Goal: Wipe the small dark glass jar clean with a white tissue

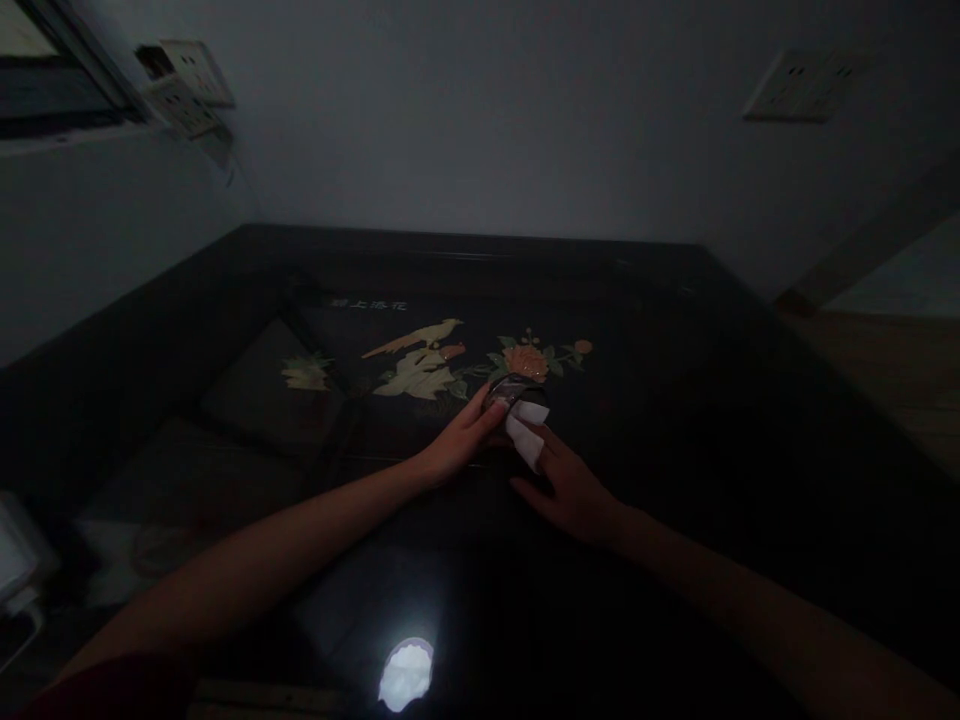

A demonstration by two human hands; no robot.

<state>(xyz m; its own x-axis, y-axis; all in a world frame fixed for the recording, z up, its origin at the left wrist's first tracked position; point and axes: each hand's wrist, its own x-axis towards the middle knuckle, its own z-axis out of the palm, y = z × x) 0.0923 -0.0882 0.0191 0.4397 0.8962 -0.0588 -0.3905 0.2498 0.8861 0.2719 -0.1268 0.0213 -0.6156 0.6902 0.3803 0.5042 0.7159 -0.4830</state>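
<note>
A small dark, glossy, rounded object (pixel 516 386) is held just above or on the black tabletop, near its middle; the dim light hides its exact kind. My left hand (pixel 474 428) is closed around its left side, thumb toward me. My right hand (pixel 576 492) grips a folded white tissue (pixel 527 442) and holds it against the near right side of the object. The right thumb is apart from the other fingers, whose tips are partly hidden behind the tissue.
The glossy black table (pixel 645 400) bears a flower and bird picture (pixel 420 370). Wall sockets are at upper left (pixel 196 75) and upper right (pixel 796 85). A white device with a cable (pixel 16 555) sits at the left edge. A ceiling light reflects near the front.
</note>
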